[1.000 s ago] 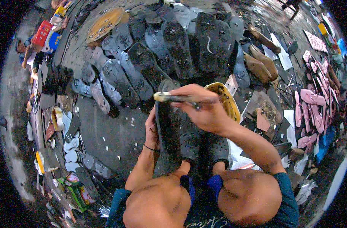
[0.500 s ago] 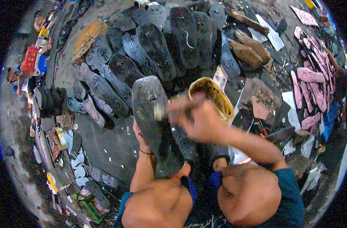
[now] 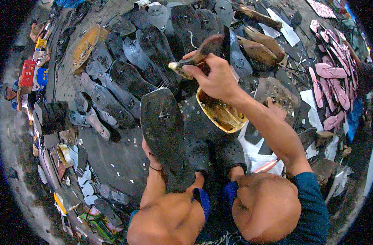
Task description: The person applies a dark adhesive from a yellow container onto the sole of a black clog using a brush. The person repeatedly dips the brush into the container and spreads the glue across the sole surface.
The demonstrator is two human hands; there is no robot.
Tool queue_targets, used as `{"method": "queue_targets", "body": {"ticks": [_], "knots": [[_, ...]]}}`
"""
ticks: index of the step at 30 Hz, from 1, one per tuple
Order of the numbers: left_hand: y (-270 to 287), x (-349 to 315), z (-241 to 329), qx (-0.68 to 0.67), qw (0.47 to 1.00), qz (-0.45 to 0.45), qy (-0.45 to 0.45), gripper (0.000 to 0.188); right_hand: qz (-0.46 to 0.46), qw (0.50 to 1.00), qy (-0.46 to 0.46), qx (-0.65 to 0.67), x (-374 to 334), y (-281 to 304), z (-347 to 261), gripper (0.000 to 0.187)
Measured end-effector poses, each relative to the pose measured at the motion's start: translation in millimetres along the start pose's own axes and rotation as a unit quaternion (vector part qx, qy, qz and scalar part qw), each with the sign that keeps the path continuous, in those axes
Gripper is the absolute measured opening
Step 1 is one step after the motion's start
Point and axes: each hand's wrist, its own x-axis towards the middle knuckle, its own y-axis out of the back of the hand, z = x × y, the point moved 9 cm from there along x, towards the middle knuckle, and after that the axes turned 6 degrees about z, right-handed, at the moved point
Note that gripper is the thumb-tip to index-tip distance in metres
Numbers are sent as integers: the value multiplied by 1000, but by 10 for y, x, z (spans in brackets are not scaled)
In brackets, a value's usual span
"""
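My left hand point(image 3: 147, 150) is wrapped around the side of a long black shoe sole point(image 3: 162, 126), tilted up above my left knee. Most of those fingers are hidden behind the sole. Its dark face looks wet, with a small mark near the top. My right hand point(image 3: 217, 77) grips a brush point(image 3: 176, 66) with a pale, sticky tip, held beyond the sole's far end. Thin glue-like strands point(image 3: 165, 83) stretch from the sole's top edge toward the brush. Below my right wrist is a yellowish tub point(image 3: 230, 129) with amber residue inside.
Several dark soles point(image 3: 160, 49) lie fanned out ahead. Brown foot-shaped forms point(image 3: 258, 49) sit at the far right, with pink sandals point(image 3: 331, 71) beyond. Scraps point(image 3: 88, 188) litter the left side. My dark clogs point(image 3: 198, 155) are below the tub.
My right hand has lifted the brush off the sole's face and moved it up and away. The sole stays in my left hand, and more of its face shows.
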Motion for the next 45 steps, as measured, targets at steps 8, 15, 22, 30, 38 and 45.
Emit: {"method": "queue_targets", "body": {"ticks": [8,15,22,30,38,45], "knots": [[924,18,195,110,965,238,-31,62,-298,944,-40,139,-1608,-555,-222,21],[1164,-847,-269,117,976,126,134,54,-78,925,-62,-366,-1193,259,1158,21],[1223,-903,-336,113,976,160,97,45,-212,887,-105,-398,-1519,882,495,37],[372,-16,114,143,990,6,-14,39,-119,929,-290,194,-1071,299,-202,26],[-502,10,12,-111,987,-110,48,43,-81,983,90,139,-489,-579,-289,18],[-368,163,494,-197,979,-38,41,50,-271,930,187,165,-1513,-569,-705,24]]}}
